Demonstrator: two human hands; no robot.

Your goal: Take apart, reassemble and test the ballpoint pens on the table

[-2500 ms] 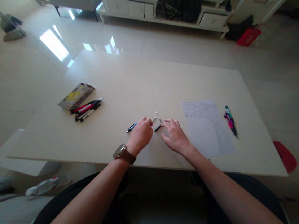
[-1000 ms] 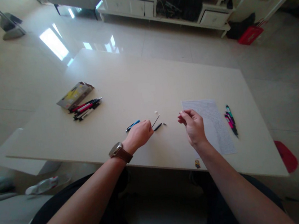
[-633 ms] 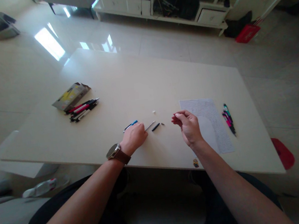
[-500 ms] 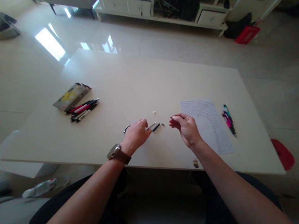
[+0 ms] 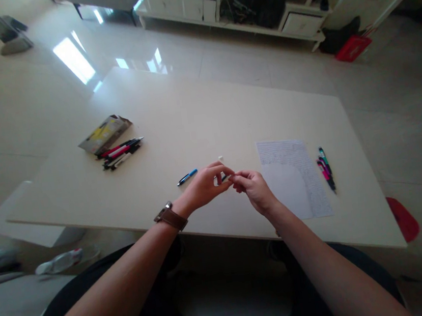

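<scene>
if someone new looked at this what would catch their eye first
Probably the left hand and right hand, meeting at the fingertips over the pale table, with a brown-strapped watch on the left wrist. Next, perhaps, the cluster of pens beside the box at left and the paper sheet at right.

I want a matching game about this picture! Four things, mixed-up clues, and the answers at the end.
1. Blue pen
2. Watch
3. Sheet of paper
4. Box

A. Has writing along its top
B. Beside the pile of pens
C. On the table, close to the left hand
D. Has a brown strap

Answers: 1-C, 2-D, 3-A, 4-B
</scene>
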